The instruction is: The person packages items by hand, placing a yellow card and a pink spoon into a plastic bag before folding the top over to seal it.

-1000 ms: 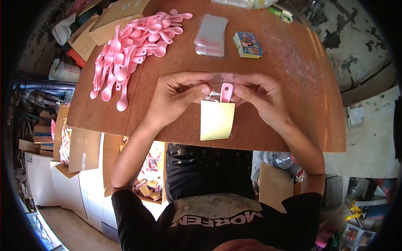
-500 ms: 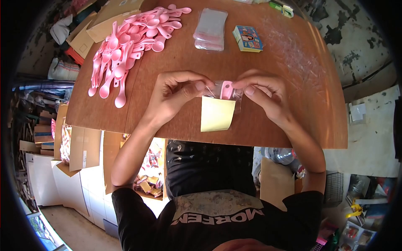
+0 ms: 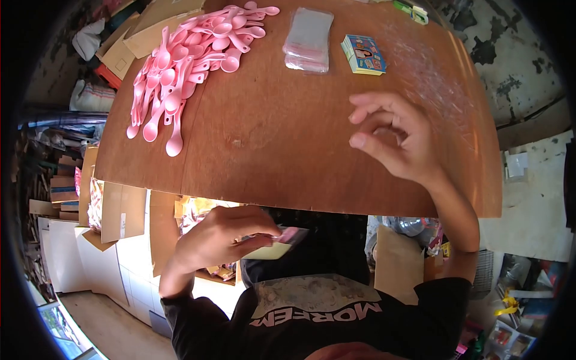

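Observation:
My left hand (image 3: pixel 225 237) is below the table's front edge, near my lap. Its fingers are closed on a clear plastic packet (image 3: pixel 270 249) with a pale yellow card and a pink piece inside; most of the pink spoon is hidden by the card and fingers. Above the right half of the table, my right hand (image 3: pixel 396 135) is empty, with curled fingers and the thumb held apart from them. Beyond it lies a stack of printed cards (image 3: pixel 363 55). A pile of flat clear bags (image 3: pixel 308 39) is to the left of the cards.
Many pink spoons (image 3: pixel 174 72) are heaped on the left of the wooden table (image 3: pixel 270 156). Clear plastic strips (image 3: pixel 432 78) lie along its right side. Cardboard boxes hold packed goods (image 3: pixel 201 210) below the front edge. A green item (image 3: pixel 411 11) sits at the far right.
My left hand has carried the packet from above the table toward me, below the edge. My right hand has let go of it and moved slightly right.

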Available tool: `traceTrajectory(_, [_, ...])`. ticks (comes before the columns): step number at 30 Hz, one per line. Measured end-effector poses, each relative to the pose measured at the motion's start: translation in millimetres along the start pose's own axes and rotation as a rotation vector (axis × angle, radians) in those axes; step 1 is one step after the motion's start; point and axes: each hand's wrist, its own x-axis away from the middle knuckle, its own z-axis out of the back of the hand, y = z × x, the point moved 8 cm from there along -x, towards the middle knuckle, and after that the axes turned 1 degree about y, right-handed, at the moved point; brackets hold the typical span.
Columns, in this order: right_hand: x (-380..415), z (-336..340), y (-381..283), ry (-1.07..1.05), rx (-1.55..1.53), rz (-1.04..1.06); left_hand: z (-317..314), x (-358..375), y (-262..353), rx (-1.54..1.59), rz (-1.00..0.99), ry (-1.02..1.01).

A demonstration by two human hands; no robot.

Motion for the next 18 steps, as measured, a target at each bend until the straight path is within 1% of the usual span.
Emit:
traceTrajectory(1, [-10,5,8,0.001,0.051,0.000,-7,13,-19,-0.062,0.130,-0.029])
traceTrajectory(2, [-22,10,16,0.000,0.104,0.001,-8,26,-40,-0.167,0.162,0.027])
traceTrajectory(3, [-36,12,25,0.002,0.103,0.003,-9,47,-76,-0.255,0.283,0.072])
traceTrajectory(4, [-50,15,32,0.053,0.233,0.051,-18,75,-129,-0.445,0.329,0.054])
traceTrajectory(5, [-63,16,38,0.104,0.362,0.098,-23,103,-178,-0.573,0.456,0.067])
traceTrajectory(6, [-77,14,46,0.103,0.358,0.104,-29,132,-221,-0.524,0.534,0.029])
traceTrajectory(8, [-108,6,49,0.124,0.779,0.316,-52,161,-245,-0.652,0.695,-0.078])
traceTrajectory(9, [-125,5,62,0.128,0.780,0.320,-64,157,-234,-0.700,0.740,-0.284])
traceTrajectory(10, [-142,0,80,0.079,0.800,0.301,-79,153,-219,-0.740,0.782,-0.492])
traceTrajectory(11, [-153,-5,96,0.029,0.819,0.283,-93,148,-205,-0.585,0.675,-0.492])
traceTrajectory(12, [-160,-6,103,0.028,0.819,0.290,-102,131,-179,-0.270,0.633,-0.539])
traceTrajectory(14, [-173,-8,145,-0.117,0.706,-0.093,-98,92,-98,-0.077,0.352,-0.608])
traceTrajectory(15, [-173,-10,149,-0.123,0.707,-0.084,-86,74,-58,0.006,0.334,-0.707])
traceTrajectory(17, [-175,-4,146,-0.016,0.706,-0.015,-65,49,-3,0.124,0.079,-0.755])
traceTrajectory(18, [-175,-3,142,-0.020,0.711,-0.010,-48,37,11,0.134,-0.013,-0.720])
